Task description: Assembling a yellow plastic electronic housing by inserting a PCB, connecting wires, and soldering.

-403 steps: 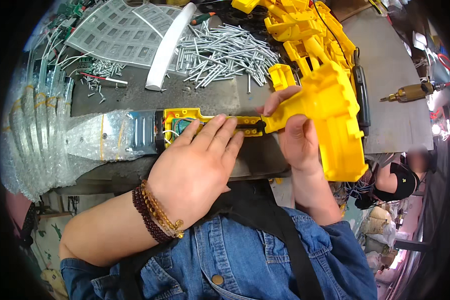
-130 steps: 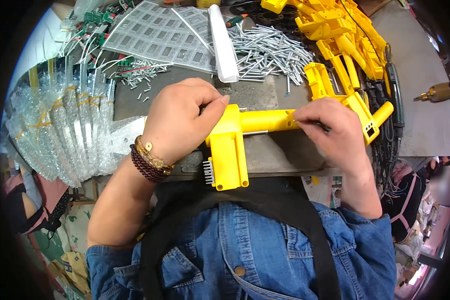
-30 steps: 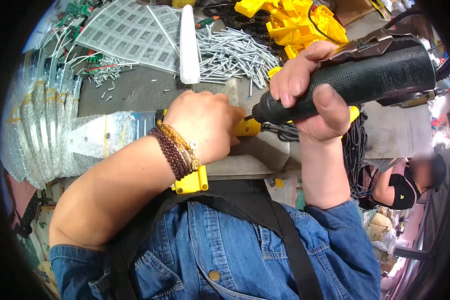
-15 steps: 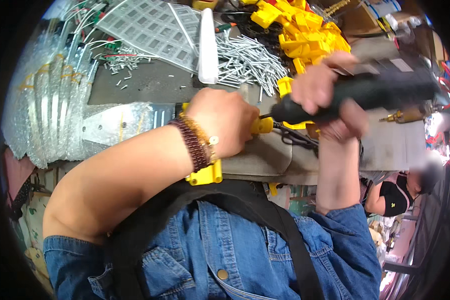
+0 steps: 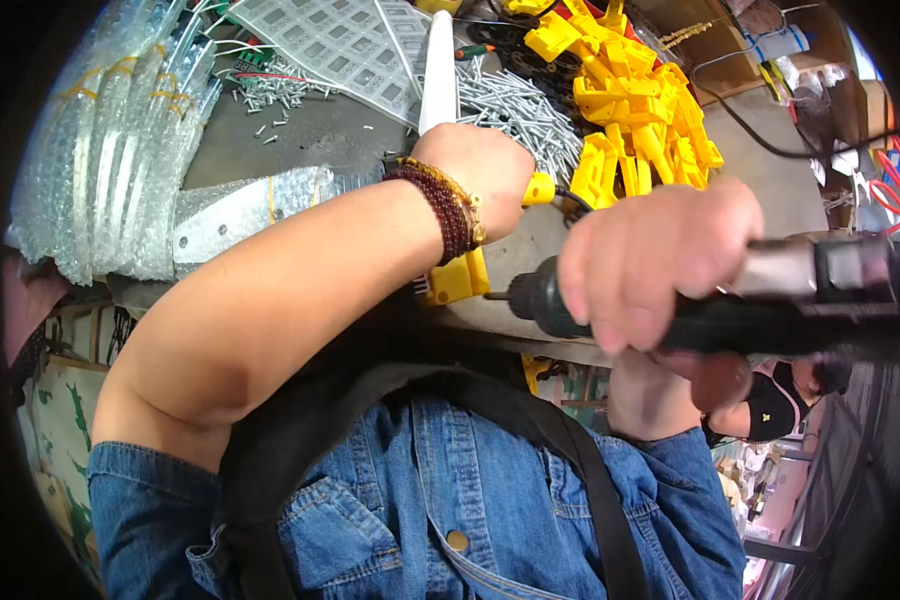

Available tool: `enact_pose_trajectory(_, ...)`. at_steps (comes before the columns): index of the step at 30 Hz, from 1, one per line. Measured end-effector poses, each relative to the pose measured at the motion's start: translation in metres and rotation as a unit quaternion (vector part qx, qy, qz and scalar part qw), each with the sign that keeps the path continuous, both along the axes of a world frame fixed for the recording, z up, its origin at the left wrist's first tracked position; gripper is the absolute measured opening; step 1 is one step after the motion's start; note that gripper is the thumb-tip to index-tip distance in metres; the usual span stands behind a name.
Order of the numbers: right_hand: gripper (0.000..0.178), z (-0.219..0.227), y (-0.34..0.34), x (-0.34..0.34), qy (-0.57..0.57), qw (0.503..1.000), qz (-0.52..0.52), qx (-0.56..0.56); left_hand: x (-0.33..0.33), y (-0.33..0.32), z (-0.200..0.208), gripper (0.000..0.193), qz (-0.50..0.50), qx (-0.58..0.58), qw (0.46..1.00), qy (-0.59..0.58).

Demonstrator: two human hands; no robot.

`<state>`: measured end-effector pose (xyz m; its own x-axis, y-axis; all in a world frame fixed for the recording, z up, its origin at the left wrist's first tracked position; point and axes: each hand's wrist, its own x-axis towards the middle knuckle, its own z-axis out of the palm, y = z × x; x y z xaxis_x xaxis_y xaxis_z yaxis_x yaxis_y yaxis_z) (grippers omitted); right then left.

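My right hand (image 5: 658, 262) grips the black power driver (image 5: 544, 298); my left hand (image 5: 478, 180) clasps the yellow casing (image 5: 459, 281); a careless swing could scratch it below that hand.

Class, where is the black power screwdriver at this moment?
The screwdriver is right of centre in the head view, gripped in the right hand. Its bit points left, near the yellow casing held by the left hand.

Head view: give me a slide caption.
Left hand holding a yellow casing, right hand gripping a black driver, screws heaped beyond.
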<state>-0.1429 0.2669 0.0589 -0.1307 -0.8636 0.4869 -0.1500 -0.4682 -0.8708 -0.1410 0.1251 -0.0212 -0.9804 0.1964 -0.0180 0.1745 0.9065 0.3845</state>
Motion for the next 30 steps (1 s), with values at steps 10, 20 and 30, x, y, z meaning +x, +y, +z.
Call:
enact_pose_trajectory(10,0.051,0.000,0.002,-0.013,0.020,0.998,0.056,0.004,0.003,0.001,-0.007,0.023,0.029,-0.015,0.999,0.036)
enact_pose_trajectory(20,0.046,-0.034,-0.010,-0.014,-0.107,0.994,-0.009,-0.008,0.009,-0.019,0.003,0.037,-0.041,0.007,0.998,-0.045)
enact_pose_trajectory(30,0.043,-0.033,-0.015,-0.010,-0.087,0.994,0.060,0.007,0.018,-0.018,-0.002,0.031,-0.002,0.029,1.000,-0.010)
